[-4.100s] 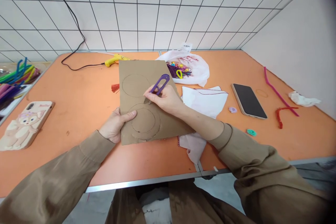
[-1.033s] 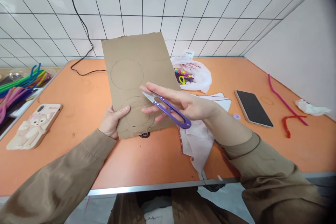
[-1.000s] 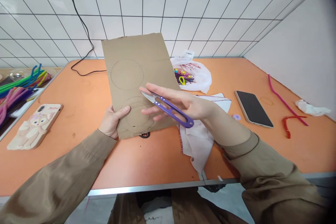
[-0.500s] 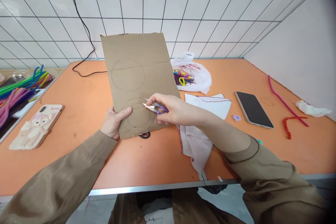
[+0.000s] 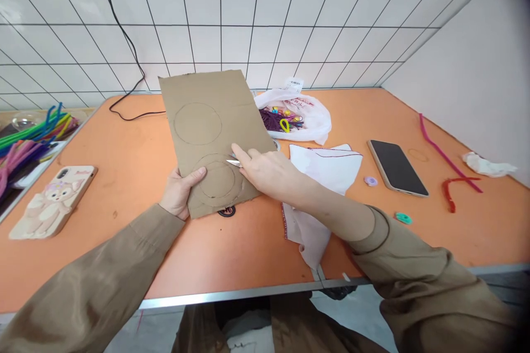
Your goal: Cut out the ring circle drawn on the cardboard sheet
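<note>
"What's the biggest thing in front of you?"

"The orange table (image 5: 232,253). Above it I hold a cardboard sheet (image 5: 232,94), tilted, with a drawn circle on its far half and drawn rings nearer me."

"And around the sheet?"

"To its right lies the white cloth (image 5: 318,168). Past its right edge sits a white plastic bag (image 5: 317,124) with coloured bits inside. The dark-screened phone (image 5: 398,168) is well to the sheet's right; the cartoon-cased phone (image 5: 53,201) is to its left."

"Your hands?"

"My left hand (image 5: 179,192) is closed on the sheet's lower left edge, thumb flat on the front. My right hand (image 5: 271,172) is over the sheet's lower right part, curled shut around the snips (image 5: 234,163), index finger stretched forward. Only the pointed blades show, by the rings; I can't tell whether they're cutting in."

"Anything smaller?"

"A green piece (image 5: 403,218) and a smaller purple piece (image 5: 370,181), both well to the sheet's right."
</note>
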A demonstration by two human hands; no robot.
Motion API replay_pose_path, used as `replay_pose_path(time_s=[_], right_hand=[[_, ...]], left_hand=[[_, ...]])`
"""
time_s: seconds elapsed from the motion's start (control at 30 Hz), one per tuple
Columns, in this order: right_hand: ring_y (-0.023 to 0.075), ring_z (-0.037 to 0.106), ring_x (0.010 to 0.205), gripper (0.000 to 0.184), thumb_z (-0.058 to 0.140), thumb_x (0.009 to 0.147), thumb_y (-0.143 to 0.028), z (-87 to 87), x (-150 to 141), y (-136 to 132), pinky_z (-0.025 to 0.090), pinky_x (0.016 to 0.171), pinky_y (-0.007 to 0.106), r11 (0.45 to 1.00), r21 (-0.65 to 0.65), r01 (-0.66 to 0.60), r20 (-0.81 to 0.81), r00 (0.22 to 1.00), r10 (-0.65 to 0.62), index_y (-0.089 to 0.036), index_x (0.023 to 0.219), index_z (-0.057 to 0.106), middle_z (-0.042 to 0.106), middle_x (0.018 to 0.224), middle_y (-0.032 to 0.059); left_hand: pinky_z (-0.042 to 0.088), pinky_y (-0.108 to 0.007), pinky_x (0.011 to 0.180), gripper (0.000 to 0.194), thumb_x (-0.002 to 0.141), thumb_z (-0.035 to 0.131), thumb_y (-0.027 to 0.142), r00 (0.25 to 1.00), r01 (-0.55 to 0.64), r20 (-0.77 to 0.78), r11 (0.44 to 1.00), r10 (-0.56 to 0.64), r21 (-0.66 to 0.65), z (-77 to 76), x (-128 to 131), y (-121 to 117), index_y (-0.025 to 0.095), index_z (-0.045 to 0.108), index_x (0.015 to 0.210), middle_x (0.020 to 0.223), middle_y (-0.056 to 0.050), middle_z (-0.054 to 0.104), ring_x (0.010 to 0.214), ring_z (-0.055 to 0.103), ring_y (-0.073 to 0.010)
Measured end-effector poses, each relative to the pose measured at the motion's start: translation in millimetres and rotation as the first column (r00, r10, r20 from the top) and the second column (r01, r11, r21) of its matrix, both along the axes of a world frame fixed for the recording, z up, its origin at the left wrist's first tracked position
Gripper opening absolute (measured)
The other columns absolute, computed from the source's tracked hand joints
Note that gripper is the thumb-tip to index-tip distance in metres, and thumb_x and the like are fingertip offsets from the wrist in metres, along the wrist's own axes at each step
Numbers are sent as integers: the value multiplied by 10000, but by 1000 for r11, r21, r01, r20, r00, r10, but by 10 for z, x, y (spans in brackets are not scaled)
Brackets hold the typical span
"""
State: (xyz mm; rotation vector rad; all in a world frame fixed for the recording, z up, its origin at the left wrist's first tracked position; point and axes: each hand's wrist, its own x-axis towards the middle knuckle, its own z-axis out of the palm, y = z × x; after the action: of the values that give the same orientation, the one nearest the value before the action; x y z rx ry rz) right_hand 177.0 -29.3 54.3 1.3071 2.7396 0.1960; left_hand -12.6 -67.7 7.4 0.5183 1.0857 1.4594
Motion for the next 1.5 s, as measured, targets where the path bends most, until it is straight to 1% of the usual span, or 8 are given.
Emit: replay_pose_path(time_s=[0.4,0.6,0.83,1.0,1.1,1.2,1.37,1.5], right_hand=[[218,638,1025,380,416,963,-216,101,213,212,413,751,283,990,-134,-42,-360,933,-10,-239,1323,536,685,1198,60],[180,617,786,289,383,960,-279,303,266,148,330,596,259,956,-293,16,-266,959,-97,-225,1115,622,709,992,52],[184,569,656,230,404,945,-299,275,190,87,219,527,277,981,-196,4,-31,999,-10,-177,979,596,671,810,75],[169,534,636,274,353,976,-307,339,186,255,236,554,285,988,-149,-47,-89,995,34,-163,933,583,637,771,76],[159,507,622,274,366,969,-327,481,214,280,249,560,282,989,-147,-25,-177,984,-1,-164,917,580,615,766,67],[141,487,595,280,370,964,-353,549,235,119,251,548,273,982,-169,-80,-288,957,29,-173,927,582,612,756,45],[196,596,641,273,458,912,-395,224,73,-233,278,501,280,951,-298,-80,-233,972,8,-185,1003,609,670,792,69],[259,678,768,276,525,853,-398,-122,-185,-248,382,541,298,946,-317,-68,-189,982,7,-173,965,639,705,880,119]], left_hand=[[603,-379,807,498,535,895,167,1000,-19,10,998,18,53,13,-14,-22,125,722,1000,967,-103,770,886,725,-272],[619,-388,795,440,577,868,151,1000,22,2,999,-22,34,35,-41,12,134,733,995,958,-92,775,916,727,-295],[626,-387,795,316,662,797,115,1000,-13,4,1000,13,-10,42,35,-39,146,724,968,978,-90,772,1006,705,-313],[610,-361,843,319,791,664,85,993,-121,1,989,121,-86,272,183,-89,156,675,1102,1105,-95,741,1124,658,-281],[633,-384,756,297,850,575,92,996,-87,-14,971,86,-224,497,173,-30,101,648,1138,1018,-141,745,1033,696,-301],[640,-394,707,286,872,523,87,999,-34,8,981,37,-192,695,69,36,63,635,1134,904,-139,747,876,732,-286],[614,-403,814,248,836,546,29,988,-152,-36,986,149,-74,863,-70,95,52,650,1060,853,-86,748,776,724,-216],[607,-370,842,250,833,548,23,978,-205,19,978,206,-32,810,-54,128,63,647,1059,867,-72,755,770,724,-195]])
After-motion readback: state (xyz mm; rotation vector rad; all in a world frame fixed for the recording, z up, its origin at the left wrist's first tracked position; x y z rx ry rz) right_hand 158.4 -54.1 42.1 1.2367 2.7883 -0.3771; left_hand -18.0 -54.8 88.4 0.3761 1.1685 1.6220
